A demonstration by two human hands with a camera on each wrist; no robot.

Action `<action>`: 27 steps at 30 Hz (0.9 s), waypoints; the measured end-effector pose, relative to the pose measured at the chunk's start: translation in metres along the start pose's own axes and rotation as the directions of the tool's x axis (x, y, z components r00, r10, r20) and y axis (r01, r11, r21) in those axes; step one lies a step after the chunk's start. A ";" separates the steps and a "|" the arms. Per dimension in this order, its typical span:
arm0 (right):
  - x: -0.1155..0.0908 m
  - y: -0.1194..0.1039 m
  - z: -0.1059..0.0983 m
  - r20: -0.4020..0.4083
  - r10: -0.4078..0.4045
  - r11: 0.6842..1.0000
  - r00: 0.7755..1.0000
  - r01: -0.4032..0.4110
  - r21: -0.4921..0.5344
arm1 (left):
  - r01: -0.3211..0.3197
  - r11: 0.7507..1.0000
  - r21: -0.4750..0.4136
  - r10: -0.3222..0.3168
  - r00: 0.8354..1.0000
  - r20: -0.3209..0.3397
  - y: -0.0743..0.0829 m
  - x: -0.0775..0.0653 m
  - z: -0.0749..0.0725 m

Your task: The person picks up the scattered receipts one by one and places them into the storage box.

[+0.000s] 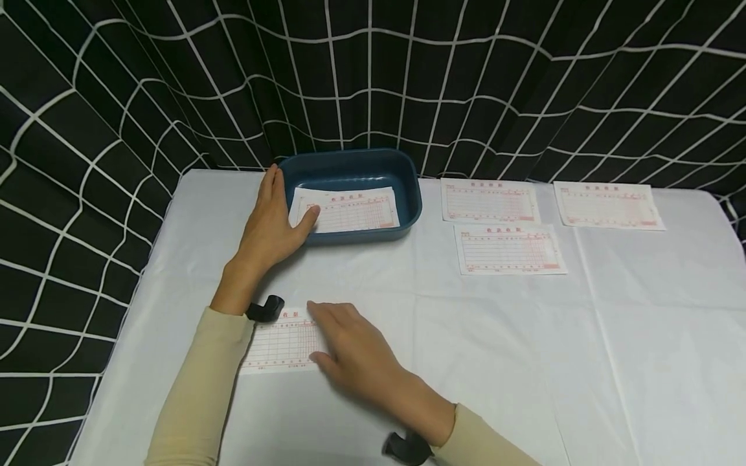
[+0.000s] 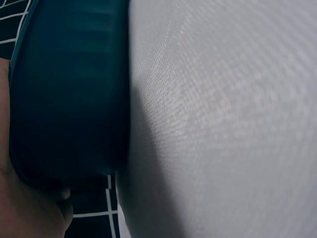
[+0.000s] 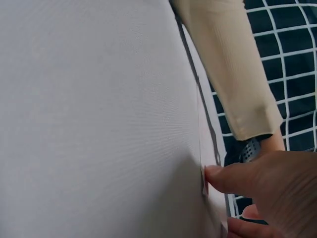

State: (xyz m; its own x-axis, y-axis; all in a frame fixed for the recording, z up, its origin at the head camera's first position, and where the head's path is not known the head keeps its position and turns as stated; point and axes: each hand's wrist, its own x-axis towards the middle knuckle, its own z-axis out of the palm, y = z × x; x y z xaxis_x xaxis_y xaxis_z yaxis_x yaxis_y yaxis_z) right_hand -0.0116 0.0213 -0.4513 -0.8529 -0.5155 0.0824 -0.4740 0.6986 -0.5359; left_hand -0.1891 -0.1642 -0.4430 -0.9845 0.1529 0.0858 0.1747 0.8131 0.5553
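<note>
In the head view my left hand (image 1: pixel 265 233) grips the left end of a dark blue plastic basin (image 1: pixel 410 200), its thumb over the front rim and its fingers along the left side. Printed receipt slips (image 1: pixel 355 213) with red lines lie inside the basin. The left wrist view shows the basin's side wall (image 2: pixel 74 89) close up. My right hand (image 1: pixel 361 356) is low over the right side of another receipt slip (image 1: pixel 274 346), thumb and fingers apart. From the right wrist, the thumb (image 3: pixel 233 176) appears right at that slip's edge. My left forearm covers the slip's left part.
Three more receipt slips lie at the back right: one near the basin (image 1: pixel 489 200), one in front of it (image 1: pixel 509 250), one farther right (image 1: pixel 609 206). A white cloth (image 1: pixel 495 362) covers the table. Black backing with white netting (image 1: pixel 373 71) stands behind and to the left.
</note>
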 end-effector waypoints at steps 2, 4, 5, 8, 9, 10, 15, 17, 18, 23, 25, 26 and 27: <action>0.000 0.001 0.000 -0.020 0.010 1.000 1.000 -0.010 0.013 | 0.001 1.000 0.001 -0.001 1.000 0.002 0.000 0.000 0.001; 0.001 0.002 0.000 -0.044 0.030 0.999 0.999 -0.029 0.041 | 0.004 1.000 0.004 -0.004 1.000 0.003 0.001 0.000 0.001; 0.001 0.003 0.000 -0.054 0.046 0.997 0.997 -0.043 0.061 | 0.005 1.000 0.005 -0.005 1.000 0.003 0.001 0.000 0.001; 0.003 0.004 -0.001 -0.068 0.087 0.991 0.994 -0.080 0.109 | 0.003 1.000 0.007 -0.003 1.000 -0.001 0.001 0.001 0.001; 0.003 0.004 -0.001 -0.068 0.096 0.989 0.993 -0.088 0.120 | 0.003 1.000 0.007 -0.003 1.000 -0.002 0.001 0.000 0.001; 0.003 0.004 -0.001 -0.065 0.104 0.987 0.992 -0.095 0.127 | 0.002 1.000 0.007 -0.002 1.000 -0.001 0.000 0.000 0.001; 0.003 0.005 -0.001 -0.048 0.119 0.985 0.992 -0.112 0.131 | 0.004 1.000 0.008 -0.004 1.000 0.007 0.000 0.000 0.001; 0.004 0.004 -0.001 -0.046 0.123 0.986 0.991 -0.117 0.120 | 0.004 1.000 0.008 -0.004 1.000 0.005 0.001 0.000 0.001; 0.005 0.004 -0.001 -0.047 0.124 0.986 0.991 -0.118 0.115 | 0.004 1.000 0.008 -0.004 1.000 0.004 0.001 0.000 0.001; 0.007 0.002 0.000 -0.048 0.137 0.988 0.989 -0.133 0.082 | 0.003 1.000 0.010 -0.003 1.000 -0.001 0.000 0.000 0.000; 0.007 0.001 0.000 -0.046 0.142 0.988 0.989 -0.138 0.067 | 0.005 1.000 0.011 -0.005 1.000 0.005 0.000 0.000 0.000; 0.007 0.001 0.000 -0.044 0.141 0.989 0.989 -0.139 0.058 | 0.007 1.000 0.012 -0.007 1.000 0.008 0.000 0.000 0.000; 0.007 0.000 0.000 -0.043 0.138 0.989 0.989 -0.136 0.048 | 0.009 1.000 0.014 -0.010 1.000 0.010 0.000 0.000 0.000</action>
State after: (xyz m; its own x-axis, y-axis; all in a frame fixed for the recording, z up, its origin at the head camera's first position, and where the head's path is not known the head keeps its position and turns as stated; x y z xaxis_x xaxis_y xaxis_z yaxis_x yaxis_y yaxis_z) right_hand -0.0178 0.0181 -0.4509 -0.9190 -0.3919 0.0437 -0.3422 0.7375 -0.5823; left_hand -0.1890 -0.1645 -0.4430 -0.9859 0.1507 0.0722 0.1656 0.8225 0.5442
